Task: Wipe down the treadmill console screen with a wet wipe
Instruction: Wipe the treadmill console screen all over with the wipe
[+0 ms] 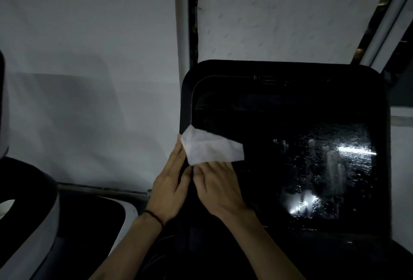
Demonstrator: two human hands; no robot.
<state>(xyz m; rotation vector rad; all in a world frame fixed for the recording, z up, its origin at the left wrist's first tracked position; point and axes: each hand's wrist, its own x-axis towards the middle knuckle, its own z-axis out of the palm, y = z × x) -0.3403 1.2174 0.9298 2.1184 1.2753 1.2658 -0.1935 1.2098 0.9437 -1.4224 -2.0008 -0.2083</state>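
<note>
Far left, another machine (26, 201) sits dark at 8 o'clock, not in play. Moving in: left hand (171, 181), band on wrist, fingers laid out flat & open along the console's left frame (185, 101), fingertips touching the wipe (211, 148) edge, steadying it rather than gripping. Wipe's white, folded, lying on the screen (279, 157) at its 9 o'clock, by the left border. Right hand (218, 187) next, just below the wipe, fingers curled onto its lower edge; looks like a pinch but can't tell how firm. Further right, glass at 3–5 o'clock shows wet streaks & droplets glinting; upper glass is too dark to judge. Advice, imo: flatten the wipe under the palm, even pressure, overlapping passes from 9 toward 3, don't skip corners near the bezel, and keep the left hand bracing the frame so the console doesn't rock.
</note>
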